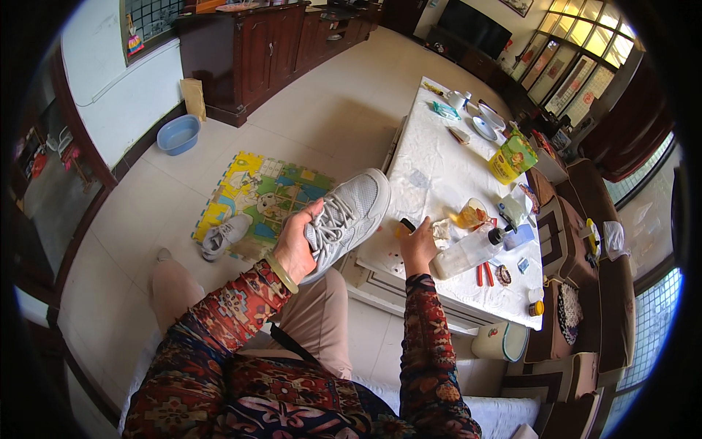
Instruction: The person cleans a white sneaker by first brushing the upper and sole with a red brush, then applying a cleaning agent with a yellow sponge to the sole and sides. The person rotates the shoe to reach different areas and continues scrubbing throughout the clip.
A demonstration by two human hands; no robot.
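My left hand [298, 241] grips a light grey lace-up sneaker [351, 211] near its heel and ankle opening. The shoe is raised above my lap, toe pointing away to the upper right. My right hand [419, 244] is over the near left part of the table, its fingers around a small black-and-yellow object [407, 225]; most of that object is hidden by the hand. Just right of these fingers lies a crumpled pale cloth or tissue [441, 230]. A matching grey sneaker [226, 236] rests at the edge of a foam play mat [263, 197] on the floor.
On the white-covered table [422, 148] are a clear spray bottle [466, 253], an amber glass cup [471, 214], red-handled pliers [485, 274] and a yellow-green pouch [513, 158]. A bin [496, 341] stands below its near edge. A blue basin [179, 135] sits by the wall.
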